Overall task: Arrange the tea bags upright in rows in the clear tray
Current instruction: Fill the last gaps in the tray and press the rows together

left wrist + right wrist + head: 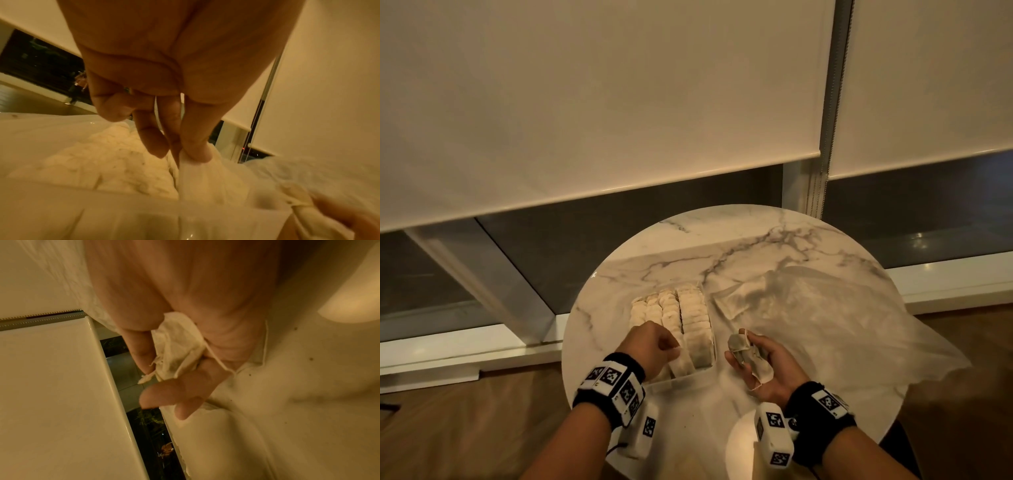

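A clear tray (690,379) on the round marble table holds rows of upright pale tea bags (693,315). My left hand (654,346) hovers over the tray's near end and pinches the top of one tea bag (679,365) between thumb and fingers; the left wrist view shows that tea bag (197,178) standing at the tray's near wall (123,211). To the right of the tray my right hand (760,366), palm up, holds a few loose tea bags (748,358). The right wrist view shows those tea bags (176,345) lying under curled fingers.
A crumpled clear plastic bag (835,308) lies spread over the table's right half and hangs over its edge. The marble table (739,246) stands beside a window with lowered roller blinds (585,102). Wooden floor surrounds the table.
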`<state>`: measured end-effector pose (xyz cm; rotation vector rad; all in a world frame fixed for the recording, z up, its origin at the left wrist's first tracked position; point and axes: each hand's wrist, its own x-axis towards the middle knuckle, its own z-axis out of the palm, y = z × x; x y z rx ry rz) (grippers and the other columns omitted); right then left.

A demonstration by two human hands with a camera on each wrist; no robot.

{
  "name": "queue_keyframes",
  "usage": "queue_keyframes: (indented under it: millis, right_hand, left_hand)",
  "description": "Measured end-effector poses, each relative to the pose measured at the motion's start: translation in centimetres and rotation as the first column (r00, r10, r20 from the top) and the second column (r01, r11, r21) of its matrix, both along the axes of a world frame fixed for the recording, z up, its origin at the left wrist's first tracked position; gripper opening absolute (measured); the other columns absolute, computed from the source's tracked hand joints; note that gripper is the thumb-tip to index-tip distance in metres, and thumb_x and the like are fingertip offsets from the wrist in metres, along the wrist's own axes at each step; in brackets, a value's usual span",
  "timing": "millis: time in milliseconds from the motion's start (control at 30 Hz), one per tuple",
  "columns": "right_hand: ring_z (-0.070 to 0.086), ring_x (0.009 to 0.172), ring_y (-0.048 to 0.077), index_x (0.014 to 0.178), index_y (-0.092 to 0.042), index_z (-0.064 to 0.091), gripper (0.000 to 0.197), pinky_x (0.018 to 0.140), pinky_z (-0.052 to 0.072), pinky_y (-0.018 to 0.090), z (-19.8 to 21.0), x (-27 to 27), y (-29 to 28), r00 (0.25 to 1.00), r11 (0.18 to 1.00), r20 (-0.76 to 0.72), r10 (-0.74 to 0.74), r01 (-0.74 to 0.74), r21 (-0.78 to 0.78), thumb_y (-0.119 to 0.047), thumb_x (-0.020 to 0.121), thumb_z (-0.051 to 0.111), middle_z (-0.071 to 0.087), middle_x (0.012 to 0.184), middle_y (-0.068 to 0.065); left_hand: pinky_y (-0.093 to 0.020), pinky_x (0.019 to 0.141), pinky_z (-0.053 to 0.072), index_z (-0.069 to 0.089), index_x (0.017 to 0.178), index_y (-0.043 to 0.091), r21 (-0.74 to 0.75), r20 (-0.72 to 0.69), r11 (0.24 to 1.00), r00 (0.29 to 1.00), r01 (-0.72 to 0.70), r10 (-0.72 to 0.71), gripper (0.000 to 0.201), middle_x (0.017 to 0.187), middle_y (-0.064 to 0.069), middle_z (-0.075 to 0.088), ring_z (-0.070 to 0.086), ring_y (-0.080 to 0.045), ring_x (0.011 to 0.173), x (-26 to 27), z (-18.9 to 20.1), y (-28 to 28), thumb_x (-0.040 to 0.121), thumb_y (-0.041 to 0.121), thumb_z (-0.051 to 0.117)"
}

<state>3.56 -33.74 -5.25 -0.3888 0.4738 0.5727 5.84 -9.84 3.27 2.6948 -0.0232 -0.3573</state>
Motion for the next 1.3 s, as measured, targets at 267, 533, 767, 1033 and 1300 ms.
queue_keyframes:
  millis: [267,533,767,1033,1300]
  right_hand:
    - [0.073,0.083,0.033,0.095,-0.022,0.070,0.011,0.039,0.053,0.027,-0.3,-0.3,-0.3,1.000,1.000,0.008,0.019,-0.019,-0.001,-0.020,0.085,0.070,0.068,0.104,0.009]
    - [0.070,0.093,0.032,0.096,-0.027,0.071,0.017,0.049,0.059,0.034,-0.9,-0.1,-0.3,1.000,1.000,0.002,0.020,-0.020,0.007,-0.022,0.081,0.073,0.070,0.107,0.009]
    - [0.071,0.088,0.034,0.098,-0.026,0.070,0.017,0.053,0.059,0.035,-0.6,-0.1,-0.2,1.000,1.000,-0.019,0.002,-0.002,0.001,-0.022,0.081,0.071,0.070,0.107,0.010]
    - [0.072,0.084,0.031,0.094,-0.026,0.072,0.010,0.052,0.058,0.033,-0.4,-0.1,0.1,1.000,1.000,0.005,0.008,-0.008,-0.030,-0.024,0.085,0.068,0.069,0.104,0.010]
    - [0.073,0.083,0.030,0.094,-0.025,0.073,0.009,0.051,0.057,0.033,-0.2,-0.2,0.2,1.000,0.997,-0.002,-0.007,0.006,-0.072,-0.024,0.087,0.066,0.070,0.104,0.010]
  left_hand:
    - [-0.030,0.089,0.055,0.076,0.093,0.032,0.257,-0.059,0.963,0.996,0.083,-0.070,0.008,0.099,0.013,0.071,0.065,-0.009,0.097,1.4,0.0,-1.5,0.085,0.033,0.075]
    - [-0.034,0.093,0.053,0.067,0.110,0.036,0.330,-0.028,0.938,0.994,0.105,-0.101,0.032,0.112,0.011,0.065,0.061,-0.014,0.108,2.3,-0.5,-1.8,0.080,0.034,0.079]
    - [-0.032,0.090,0.051,0.070,0.111,0.030,0.245,0.088,0.948,0.969,0.204,-0.232,0.021,0.115,0.005,0.066,0.061,-0.014,0.104,-0.1,-0.1,-1.9,0.095,0.033,0.058]
    - [-0.032,0.077,0.047,0.065,0.097,0.020,0.326,-0.018,0.912,0.966,0.249,-0.257,0.061,0.098,-0.002,0.066,0.062,-0.021,0.090,-5.7,-2.2,-2.8,0.096,0.066,0.025]
    - [-0.037,0.086,0.046,0.061,0.114,0.020,0.339,0.013,0.926,0.983,0.169,-0.184,0.048,0.113,-0.005,0.063,0.059,-0.024,0.103,-6.2,-3.1,-2.9,0.100,0.055,0.032]
